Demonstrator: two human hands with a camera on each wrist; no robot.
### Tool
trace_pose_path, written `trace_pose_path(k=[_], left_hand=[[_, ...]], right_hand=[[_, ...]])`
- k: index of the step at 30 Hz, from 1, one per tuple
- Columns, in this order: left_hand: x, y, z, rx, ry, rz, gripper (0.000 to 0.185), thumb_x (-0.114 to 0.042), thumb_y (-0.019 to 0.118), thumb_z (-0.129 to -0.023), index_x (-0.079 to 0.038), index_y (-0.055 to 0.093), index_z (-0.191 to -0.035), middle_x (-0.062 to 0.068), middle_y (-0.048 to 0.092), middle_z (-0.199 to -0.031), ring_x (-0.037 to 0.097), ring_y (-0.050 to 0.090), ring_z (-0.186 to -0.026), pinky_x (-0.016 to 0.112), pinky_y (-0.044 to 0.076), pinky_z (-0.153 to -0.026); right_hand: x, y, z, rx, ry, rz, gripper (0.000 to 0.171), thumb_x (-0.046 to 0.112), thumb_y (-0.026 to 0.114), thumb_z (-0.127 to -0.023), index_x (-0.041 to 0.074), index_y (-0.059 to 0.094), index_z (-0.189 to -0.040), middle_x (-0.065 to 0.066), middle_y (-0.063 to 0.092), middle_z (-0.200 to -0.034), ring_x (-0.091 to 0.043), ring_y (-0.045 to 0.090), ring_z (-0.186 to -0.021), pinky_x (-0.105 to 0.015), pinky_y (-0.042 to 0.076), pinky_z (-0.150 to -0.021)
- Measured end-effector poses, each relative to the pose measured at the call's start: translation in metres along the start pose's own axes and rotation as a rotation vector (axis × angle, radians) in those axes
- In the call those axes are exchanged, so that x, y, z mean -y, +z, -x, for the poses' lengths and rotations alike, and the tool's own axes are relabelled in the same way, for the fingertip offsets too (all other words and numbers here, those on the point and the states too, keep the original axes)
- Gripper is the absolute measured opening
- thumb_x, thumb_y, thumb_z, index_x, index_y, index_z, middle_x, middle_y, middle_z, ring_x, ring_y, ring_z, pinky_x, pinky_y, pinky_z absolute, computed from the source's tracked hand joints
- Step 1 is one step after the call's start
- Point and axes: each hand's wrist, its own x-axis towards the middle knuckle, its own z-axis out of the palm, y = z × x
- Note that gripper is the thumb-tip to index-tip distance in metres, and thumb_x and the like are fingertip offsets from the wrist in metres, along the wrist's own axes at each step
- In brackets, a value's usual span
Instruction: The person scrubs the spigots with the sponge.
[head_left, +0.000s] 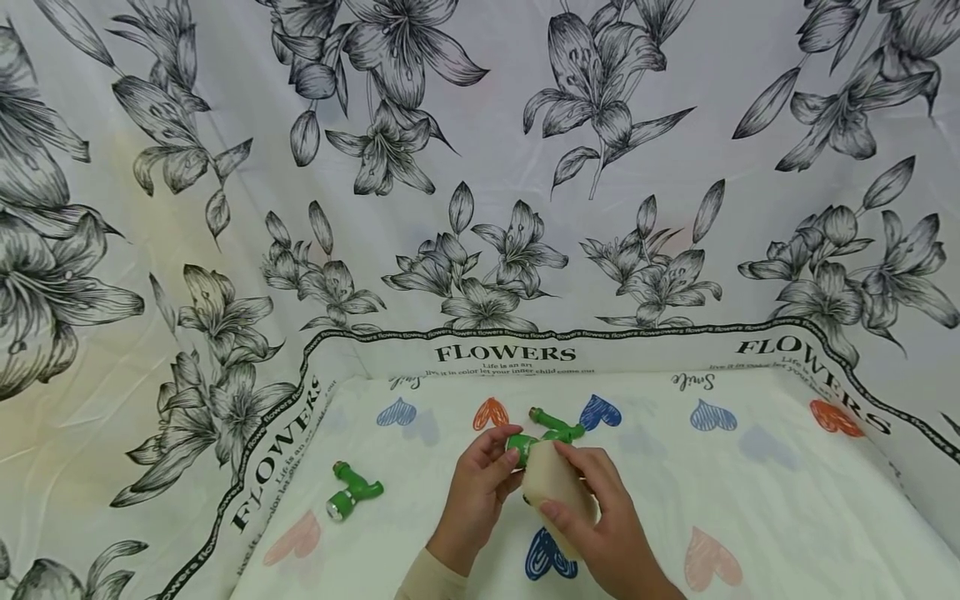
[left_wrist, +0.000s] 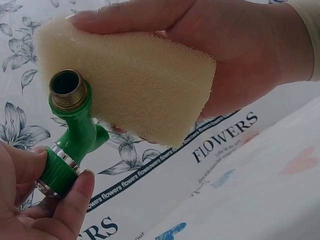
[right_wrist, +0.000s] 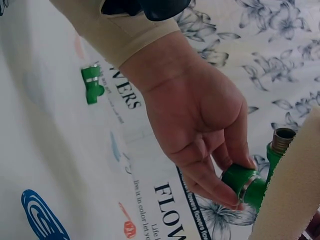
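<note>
Flower-printed cloth (head_left: 502, 125) hangs behind; left hand (head_left: 478, 485) pinches a raised green tap (left_wrist: 81, 131) by one end; right hand (head_left: 613, 533), curled, grips a sponge (left_wrist: 150, 87) alongside; I'd steady the tap and stroke lightly.

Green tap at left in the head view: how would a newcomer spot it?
On the heart-printed white cloth, look left of the left hand. The green tap lies there, just above and right of a pink heart. Unlike the other tap, pinched by that hand, it lies untouched.
</note>
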Motion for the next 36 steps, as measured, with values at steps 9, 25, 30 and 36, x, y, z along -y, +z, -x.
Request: trace_pose_path(k=[9, 25, 30, 36], left_hand=[[0.001, 0.003, 0.003, 0.03, 0.005, 0.002, 0.036, -0.003, 0.065, -0.109, 0.006, 0.057, -0.143, 0.018, 0.068, -0.125, 0.025, 0.072, -0.114, 0.039, 0.061, -0.099], [0.005, 0.004, 0.004, 0.064, -0.002, 0.044, 0.03, -0.003, 0.065, -0.109, -0.001, 0.061, -0.139, 0.02, 0.068, -0.127, 0.029, 0.072, -0.117, 0.045, 0.058, -0.102], [0.007, 0.005, 0.005, 0.076, -0.001, 0.057, 0.031, -0.003, 0.065, -0.109, -0.001, 0.06, -0.14, 0.018, 0.068, -0.125, 0.027, 0.073, -0.114, 0.045, 0.058, -0.102], [0.007, 0.004, 0.003, 0.068, 0.005, 0.044, 0.032, -0.003, 0.065, -0.109, 0.0, 0.06, -0.14, 0.018, 0.068, -0.126, 0.027, 0.073, -0.114, 0.046, 0.058, -0.102]], right_hand=[[-0.005, -0.004, -0.004, -0.09, -0.025, 0.09, 0.058, 0.019, 0.082, -0.1, 0.02, 0.06, -0.154, 0.009, 0.057, -0.132, -0.014, 0.055, -0.117, -0.034, 0.059, -0.096], [-0.015, -0.008, -0.007, -0.186, -0.061, 0.218, 0.065, 0.019, 0.088, -0.095, 0.013, 0.06, -0.154, -0.001, 0.056, -0.131, -0.019, 0.055, -0.114, -0.052, 0.064, -0.085], [-0.018, -0.011, -0.009, -0.24, -0.02, 0.26, 0.067, 0.02, 0.088, -0.096, 0.012, 0.057, -0.156, -0.005, 0.056, -0.132, -0.02, 0.055, -0.113, -0.053, 0.062, -0.088], [-0.018, -0.008, -0.007, -0.216, 0.013, 0.25, 0.065, 0.024, 0.086, -0.098, 0.014, 0.058, -0.155, -0.002, 0.055, -0.131, -0.019, 0.056, -0.112, -0.046, 0.061, -0.088]])
